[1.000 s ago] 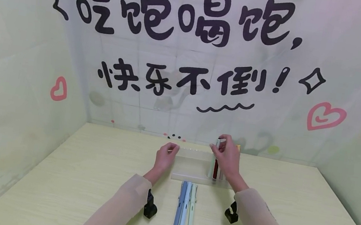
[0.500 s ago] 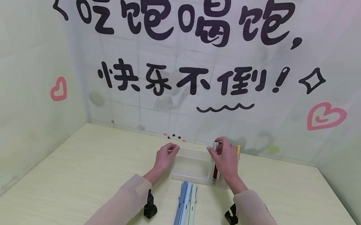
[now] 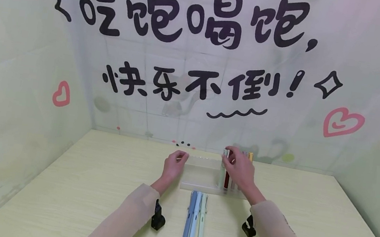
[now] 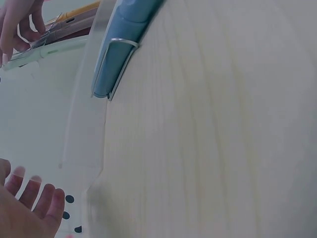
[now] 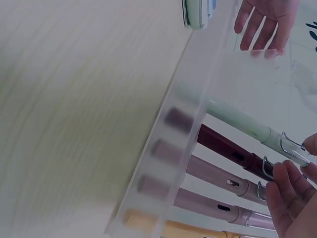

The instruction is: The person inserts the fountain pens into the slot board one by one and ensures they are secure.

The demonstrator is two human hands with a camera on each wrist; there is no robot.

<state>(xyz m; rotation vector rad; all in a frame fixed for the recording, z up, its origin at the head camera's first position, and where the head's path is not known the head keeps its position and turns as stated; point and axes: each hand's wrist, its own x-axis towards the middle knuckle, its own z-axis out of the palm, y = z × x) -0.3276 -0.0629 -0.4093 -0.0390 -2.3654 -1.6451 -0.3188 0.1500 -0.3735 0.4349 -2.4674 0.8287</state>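
Observation:
A clear pen rack stands at the back of the table. My left hand pinches its top left corner, with the fingertips behind the translucent panel. My right hand is at the rack's right part, thumb and finger on either side of the clip end of a pale green pen. That pen stands in the rack beside a dark red pen, two mauve pens and an orange pen. Other right fingers lie close to the dark red pen's clip. In the head view this hand partly hides the pens.
In front of the rack, a dark blue pen, a light blue pen and a pale green pen lie side by side on the wooden table. A printed cloth backdrop rises behind.
My right hand has lowered the pale green pen into the rack beside the dark red one, then shifted slightly right. My left hand has stayed at the rack's corner.

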